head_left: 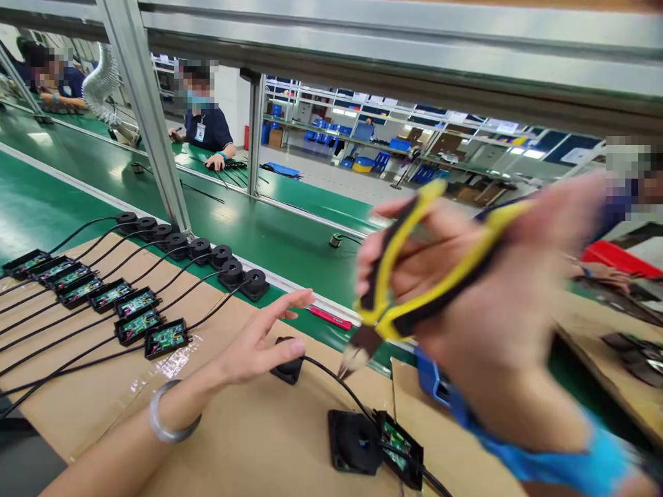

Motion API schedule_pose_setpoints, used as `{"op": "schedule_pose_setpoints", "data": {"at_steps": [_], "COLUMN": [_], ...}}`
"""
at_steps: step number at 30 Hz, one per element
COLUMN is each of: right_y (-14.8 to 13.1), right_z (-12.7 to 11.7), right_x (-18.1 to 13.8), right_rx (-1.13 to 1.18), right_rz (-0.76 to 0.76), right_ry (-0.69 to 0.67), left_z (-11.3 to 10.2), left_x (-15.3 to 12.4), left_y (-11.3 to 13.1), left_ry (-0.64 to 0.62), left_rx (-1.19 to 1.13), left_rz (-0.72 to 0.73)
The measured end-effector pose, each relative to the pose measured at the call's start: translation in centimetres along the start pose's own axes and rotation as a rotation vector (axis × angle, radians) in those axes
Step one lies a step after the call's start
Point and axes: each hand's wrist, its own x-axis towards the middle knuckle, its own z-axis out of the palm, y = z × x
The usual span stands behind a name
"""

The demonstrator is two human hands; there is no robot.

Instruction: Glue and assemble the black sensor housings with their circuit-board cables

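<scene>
My right hand (497,310), blurred by motion, is raised over the right part of the cardboard and grips yellow-and-black cutting pliers (380,321). Their jaws point down, close to a black cable (331,373) in the view. My left hand (259,345) has its fingers stretched out; the thumb overlaps a small black round-topped housing (289,369), and whether they touch I cannot tell. That cable runs from the housing toward a black square part with a round top (357,442) and an open black box holding a green circuit board (398,445).
Open boxes with circuit boards (137,324) line the left of the cardboard (228,435), cabled to several round black parts (199,250). A red strip-shaped item (330,317) lies by the rail. Beyond the green conveyor (290,238) a co-worker (207,128) sits; another person's hand shows at right.
</scene>
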Motion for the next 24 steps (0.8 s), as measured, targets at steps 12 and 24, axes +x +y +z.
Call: {"op": "schedule_pose_setpoints", "data": {"at_steps": [12, 24], "right_y": [9.2, 11.9], "right_z": [1.5, 2.5], "right_x": [-6.0, -5.9], "right_rx": [-0.71, -0.159], "right_rz": [-0.615, 0.075], "right_ry": [-0.26, -0.134], "left_z": [1.7, -0.6], "left_x": [-2.2, -1.0], "left_y": [0.5, -1.9], "left_ry": [-0.198, 0.158], "left_rx": [-0.47, -0.014], "left_rz": [-0.658, -0.282]}}
